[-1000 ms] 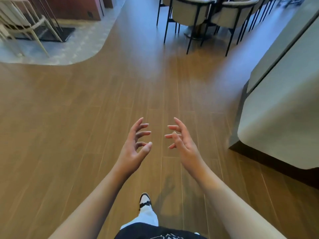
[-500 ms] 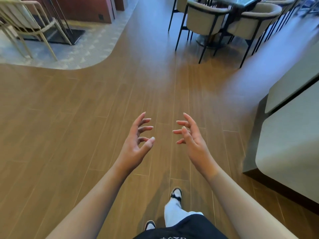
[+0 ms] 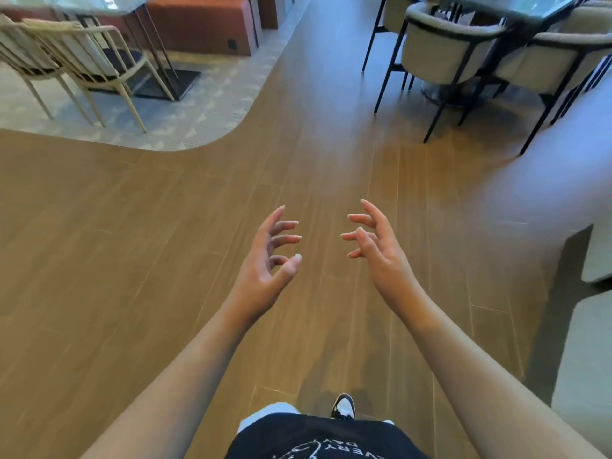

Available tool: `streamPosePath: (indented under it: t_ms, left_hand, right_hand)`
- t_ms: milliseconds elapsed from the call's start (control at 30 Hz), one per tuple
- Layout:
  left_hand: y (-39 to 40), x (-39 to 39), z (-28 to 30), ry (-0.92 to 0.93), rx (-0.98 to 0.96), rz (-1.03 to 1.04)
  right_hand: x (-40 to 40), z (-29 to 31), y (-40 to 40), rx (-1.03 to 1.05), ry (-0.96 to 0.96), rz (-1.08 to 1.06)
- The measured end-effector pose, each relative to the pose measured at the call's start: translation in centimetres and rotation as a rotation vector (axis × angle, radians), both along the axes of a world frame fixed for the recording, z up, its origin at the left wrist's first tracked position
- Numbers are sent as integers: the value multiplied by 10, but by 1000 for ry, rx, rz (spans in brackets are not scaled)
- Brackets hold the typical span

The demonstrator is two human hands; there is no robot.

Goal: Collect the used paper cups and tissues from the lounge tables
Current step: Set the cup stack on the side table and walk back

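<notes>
Both the left hand (image 3: 265, 260) and right hand (image 3: 381, 256) hover empty, fingers spread, near each other. No cups or tissues show. Such things probably crush easily; grip cups lightly by the sides.

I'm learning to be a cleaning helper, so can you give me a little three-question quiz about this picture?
1. True or false: the left hand holds a paper cup.
2. What stands on the pale patterned carpet? A) cream slatted metal chairs B) a bicycle C) a bed
3. Fill in: the beige padded armchairs with thin black legs stand on the brown ____ plank floor.

Key: 1 false, both it and the right hand are empty and open. 2 A. 3 wooden.
</notes>
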State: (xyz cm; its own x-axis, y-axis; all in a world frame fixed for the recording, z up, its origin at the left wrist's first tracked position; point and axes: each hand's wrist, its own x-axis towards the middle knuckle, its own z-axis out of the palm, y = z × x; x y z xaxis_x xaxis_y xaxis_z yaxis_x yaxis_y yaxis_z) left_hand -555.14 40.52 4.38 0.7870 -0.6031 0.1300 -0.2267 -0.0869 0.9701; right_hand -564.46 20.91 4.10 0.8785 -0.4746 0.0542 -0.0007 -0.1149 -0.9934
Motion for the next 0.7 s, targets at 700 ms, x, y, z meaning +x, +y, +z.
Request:
streamPosePath:
  t_ms: [700]
  left_hand:
    - [-100,372,-1,112,-153,117]
  right_hand:
    - [363,3,-72,-36,21,-30]
